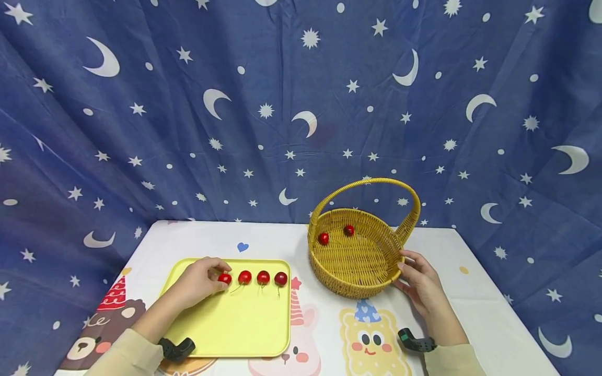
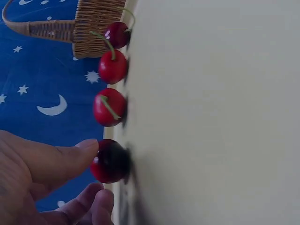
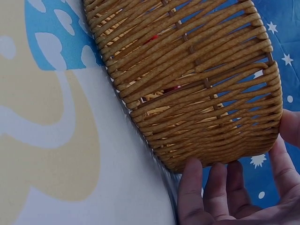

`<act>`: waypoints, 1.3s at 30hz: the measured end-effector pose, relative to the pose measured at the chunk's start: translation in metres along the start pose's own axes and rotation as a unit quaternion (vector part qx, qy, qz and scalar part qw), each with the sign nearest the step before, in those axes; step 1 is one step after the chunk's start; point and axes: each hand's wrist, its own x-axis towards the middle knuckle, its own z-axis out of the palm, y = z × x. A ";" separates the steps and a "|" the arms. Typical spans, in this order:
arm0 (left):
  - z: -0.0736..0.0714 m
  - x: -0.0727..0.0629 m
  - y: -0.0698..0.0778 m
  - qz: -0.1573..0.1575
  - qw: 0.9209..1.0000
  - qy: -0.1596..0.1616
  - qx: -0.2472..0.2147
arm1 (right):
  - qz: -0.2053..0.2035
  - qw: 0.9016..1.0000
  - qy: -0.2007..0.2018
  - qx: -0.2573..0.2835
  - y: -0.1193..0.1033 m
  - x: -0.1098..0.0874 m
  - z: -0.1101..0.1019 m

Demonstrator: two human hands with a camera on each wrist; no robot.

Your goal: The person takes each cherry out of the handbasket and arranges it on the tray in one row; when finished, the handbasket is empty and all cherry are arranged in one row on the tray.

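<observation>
On the yellow tray (image 1: 226, 329), several red cherries with stems stand in a row. My left hand (image 1: 202, 282) is at the left end of the row, its thumb and index finger about the leftmost cherry (image 1: 224, 279). In the left wrist view this cherry (image 2: 110, 161) is partly in shadow, a digit touching its side while other fingertips sit just below. My right hand (image 1: 420, 279) holds the right side of a woven basket (image 1: 357, 287) at the rim, fingers against the outer wall. Two cherries, one of them dark (image 1: 349, 230), lie inside the basket.
The basket's tall arched handle (image 1: 376, 181) rises above its bowl. A white tablecloth (image 1: 296, 256) with cartoon prints covers the table. Behind and at both sides hangs a blue curtain (image 1: 263, 156) with moons and stars. Each wrist wears a black strap (image 1: 176, 349).
</observation>
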 end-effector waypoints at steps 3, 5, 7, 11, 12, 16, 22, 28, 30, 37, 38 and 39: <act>-0.007 -0.004 0.006 0.000 1.000 0.016 0.008 | 0.002 1.000 -0.003 0.002 0.000 0.001 0.001; -0.011 -0.007 0.015 0.008 1.000 0.026 0.004 | 0.003 1.000 -0.004 0.002 0.000 0.002 0.001; -0.012 -0.008 0.031 0.030 0.999 0.030 -0.009 | 0.004 1.000 -0.004 0.003 0.000 0.002 0.000; -0.004 -0.006 0.073 0.092 0.995 0.007 -0.045 | 0.006 1.000 0.002 0.000 0.002 0.002 -0.002; 0.000 -0.005 0.086 0.110 0.992 -0.005 -0.056 | 0.007 1.000 0.002 0.000 0.002 0.001 -0.002; 0.022 0.003 0.127 0.171 0.978 -0.068 -0.093 | 0.005 1.000 0.002 -0.001 0.002 0.001 -0.002; 0.064 0.030 0.180 0.219 0.957 -0.153 -0.111 | 0.003 1.000 -0.001 -0.002 0.001 0.002 -0.002; 0.101 0.065 0.205 0.207 0.965 -0.145 -0.074 | 0.007 1.000 -0.003 0.002 0.001 0.003 -0.001; 0.111 0.077 0.207 0.198 0.969 -0.135 -0.054 | 0.008 1.000 -0.004 0.003 0.001 0.003 -0.001; 0.142 0.111 0.211 0.157 0.978 -0.129 -0.049 | 0.008 1.000 -0.003 0.000 0.002 0.005 -0.003; 0.145 0.114 0.212 0.145 0.980 -0.125 -0.059 | 0.007 1.000 -0.004 0.000 0.002 0.005 -0.003; 0.148 0.118 0.213 0.132 0.982 -0.118 -0.068 | 0.007 1.000 -0.003 0.000 0.001 0.005 -0.003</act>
